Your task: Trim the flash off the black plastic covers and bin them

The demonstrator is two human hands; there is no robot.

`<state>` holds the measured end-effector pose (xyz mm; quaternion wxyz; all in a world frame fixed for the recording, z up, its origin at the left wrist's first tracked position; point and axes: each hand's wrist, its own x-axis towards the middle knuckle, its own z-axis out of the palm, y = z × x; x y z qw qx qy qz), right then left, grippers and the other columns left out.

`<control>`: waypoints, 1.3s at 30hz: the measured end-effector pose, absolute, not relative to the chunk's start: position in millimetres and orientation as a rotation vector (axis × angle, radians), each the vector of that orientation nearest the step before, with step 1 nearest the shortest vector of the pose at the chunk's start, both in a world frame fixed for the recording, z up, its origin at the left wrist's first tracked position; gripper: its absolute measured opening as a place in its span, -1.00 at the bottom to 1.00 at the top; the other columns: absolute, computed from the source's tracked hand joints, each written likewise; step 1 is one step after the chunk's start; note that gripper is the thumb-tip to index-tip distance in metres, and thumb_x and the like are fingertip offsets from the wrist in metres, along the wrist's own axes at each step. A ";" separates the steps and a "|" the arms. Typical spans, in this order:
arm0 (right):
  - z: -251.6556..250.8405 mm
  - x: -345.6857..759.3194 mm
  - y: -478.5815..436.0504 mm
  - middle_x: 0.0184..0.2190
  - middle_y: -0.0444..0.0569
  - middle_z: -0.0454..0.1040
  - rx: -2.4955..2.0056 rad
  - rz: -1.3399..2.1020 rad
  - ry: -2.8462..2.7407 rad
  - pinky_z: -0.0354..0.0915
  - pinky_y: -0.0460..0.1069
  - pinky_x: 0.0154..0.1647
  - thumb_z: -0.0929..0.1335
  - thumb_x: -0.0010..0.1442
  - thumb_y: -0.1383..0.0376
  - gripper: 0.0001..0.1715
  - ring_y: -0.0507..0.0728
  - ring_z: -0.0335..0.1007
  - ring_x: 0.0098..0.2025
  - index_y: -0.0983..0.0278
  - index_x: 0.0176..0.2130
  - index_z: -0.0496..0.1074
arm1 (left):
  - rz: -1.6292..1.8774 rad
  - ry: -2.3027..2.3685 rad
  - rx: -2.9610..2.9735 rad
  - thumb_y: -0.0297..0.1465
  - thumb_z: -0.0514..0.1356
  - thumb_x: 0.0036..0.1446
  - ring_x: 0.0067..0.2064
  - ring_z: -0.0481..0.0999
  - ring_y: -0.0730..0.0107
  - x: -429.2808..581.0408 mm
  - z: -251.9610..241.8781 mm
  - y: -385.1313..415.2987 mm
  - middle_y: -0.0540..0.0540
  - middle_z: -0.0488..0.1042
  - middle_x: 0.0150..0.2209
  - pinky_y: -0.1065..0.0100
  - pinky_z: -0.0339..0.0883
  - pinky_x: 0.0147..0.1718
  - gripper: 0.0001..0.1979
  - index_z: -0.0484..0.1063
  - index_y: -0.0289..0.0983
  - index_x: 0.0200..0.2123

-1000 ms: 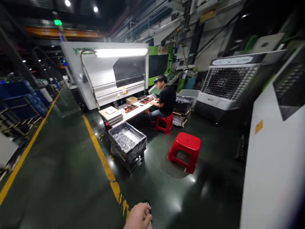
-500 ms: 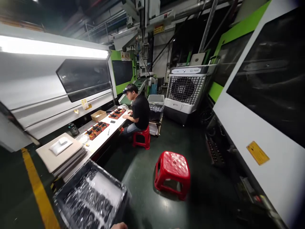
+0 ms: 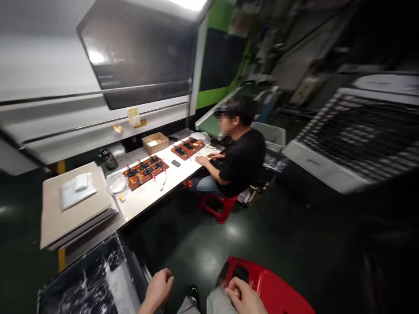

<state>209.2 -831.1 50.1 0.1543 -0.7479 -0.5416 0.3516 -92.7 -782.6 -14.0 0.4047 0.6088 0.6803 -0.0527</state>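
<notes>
My left hand [image 3: 158, 288] is held out beside the dark crate [image 3: 129, 261], its fingers loosely bent with nothing visible in them. In the crate lie black parts in clear plastic bags [image 3: 85, 290], with a white sheet [image 3: 121, 285] along one side. My right hand [image 3: 242, 295] is close to my knee and overlaps the red plastic stool [image 3: 278, 290]. Its fingers are curved and apart, and I see no object in it. Whether it touches the knee or the stool, I cannot tell.
A co-worker [image 3: 242, 157] sits on another red stool [image 3: 219, 207] at the white worktable [image 3: 147, 205]. Red fixtures [image 3: 147, 170] with black parts, a cardboard box [image 3: 155, 144] and a cardboard stack [image 3: 49, 209] line it. An air cooler [image 3: 327, 165] stands right.
My view has turned left and come nearer to the worktable and the red stool. Both my hands have come up into view; earlier only fingers showed at the bottom edge.
</notes>
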 end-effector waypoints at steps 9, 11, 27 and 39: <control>29.1 193.8 -582.7 -0.48 -0.10 0.43 -1.807 1.363 -2.014 0.20 -0.09 -0.37 0.27 0.19 0.05 -0.68 0.11 0.37 -0.41 0.21 -0.43 0.34 | -0.066 2.197 1.240 -0.22 0.14 0.31 -0.07 0.54 0.24 -156.3 -9.8 -601.9 -0.13 0.55 -0.11 0.06 0.39 0.00 -0.70 0.48 -0.31 -0.08; 18.2 176.1 -527.1 -0.48 -0.11 0.42 -1.719 1.386 -2.116 0.18 -0.09 -0.36 0.26 0.20 0.08 -0.70 0.10 0.36 -0.39 0.22 -0.43 0.34 | -0.076 2.309 1.188 -0.20 0.15 0.31 -0.06 0.53 0.25 -191.7 -9.3 -549.4 -0.14 0.53 -0.08 0.06 0.41 -0.01 -0.69 0.46 -0.31 -0.06; -12.9 -25.7 -325.8 -0.51 -0.12 0.46 -1.679 1.681 -2.004 0.13 -0.07 -0.37 0.31 0.13 0.24 -0.83 0.10 0.38 -0.41 0.22 -0.48 0.33 | -0.316 2.383 1.405 -0.25 0.19 0.28 0.12 0.42 0.12 -366.8 -69.6 -338.9 -0.19 0.41 0.10 -0.04 0.31 0.10 -0.67 0.41 -0.29 0.05; -74.6 -249.4 -287.3 -0.49 -0.13 0.44 -1.615 1.977 -1.224 0.33 -0.07 -0.37 0.39 0.17 0.06 -0.66 0.05 0.43 -0.40 0.28 -0.37 0.36 | -0.340 2.012 1.432 -0.24 0.19 0.29 -0.01 0.50 0.22 -442.9 -71.2 -303.6 -0.15 0.49 -0.01 0.05 0.41 0.00 -0.71 0.44 -0.30 -0.03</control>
